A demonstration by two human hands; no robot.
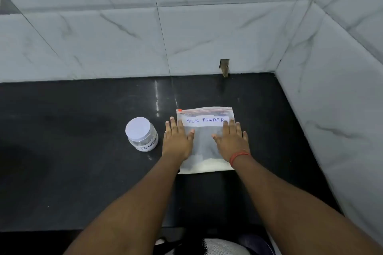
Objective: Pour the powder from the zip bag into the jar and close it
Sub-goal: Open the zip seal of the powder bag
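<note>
The clear plastic zip bag labelled "MILK POWDER" [205, 141] lies flat on the glossy black stone desk [72, 182], white powder gathered at its near edge, seal away. Left hand [177, 141] and right hand [231, 139] rest spread flat on it, gripping nothing, likely steadying it. Just left of the bag stands the small clear jar with white lid [142, 134], still capped. Behind the bag, grey-veined marble-look wall tiles [186, 27] meet in a corner.

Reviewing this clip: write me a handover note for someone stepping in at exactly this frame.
Left hand and right hand: open, palms flat on the zip bag, gripping nothing.
Zip bag: flat on the black counter, labelled MILK POWDER, zip end away from the person, powder at the near end.
Jar: upright left of the bag, white lid on.
Done: nothing poured.
Left: remove lid, open bag, pour, close the jar.
</note>
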